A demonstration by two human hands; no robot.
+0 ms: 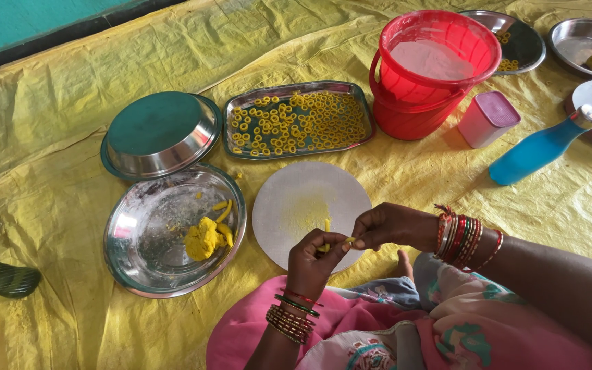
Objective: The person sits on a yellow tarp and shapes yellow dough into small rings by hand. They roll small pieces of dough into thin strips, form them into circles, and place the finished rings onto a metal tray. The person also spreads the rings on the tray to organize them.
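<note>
Both hands meet over the near edge of a round white board: the left hand, wrist bent up, and the right hand, reaching in from the right, pinch the ends of a thin yellow dough strip between fingertips. It is short and slender. A steel plate holds a dough lump — a tray behind holds many small rings.

Soft, even daylight, sharp focus throughout; mild glare on the steel plate, faint shadows, slight edge distortion.
</note>
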